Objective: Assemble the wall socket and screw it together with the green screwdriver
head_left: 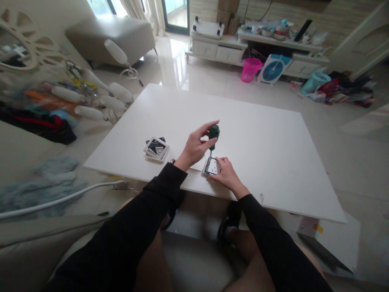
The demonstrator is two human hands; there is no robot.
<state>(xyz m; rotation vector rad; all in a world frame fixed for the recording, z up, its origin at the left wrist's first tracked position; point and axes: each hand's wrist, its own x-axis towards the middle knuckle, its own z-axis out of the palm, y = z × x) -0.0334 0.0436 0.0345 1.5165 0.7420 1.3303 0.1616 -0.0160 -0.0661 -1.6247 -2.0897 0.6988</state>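
My left hand [197, 146] is closed round the dark green handle of a screwdriver [213, 135], which stands upright with its thin shaft pointing down into a small square white switch part [211, 166]. That part lies near the front edge of the white table [267, 138]. My right hand [227, 174] grips the part's right side, fingers curled on it, pressing it to the table. Both arms wear black sleeves.
A small stack of square white and black plates [156, 148] lies on the table left of my hands. A white cable [60, 198] runs across the floor at the left. Farther off stand a pink basket [251, 69], a fan [272, 69] and a low cabinet [225, 48].
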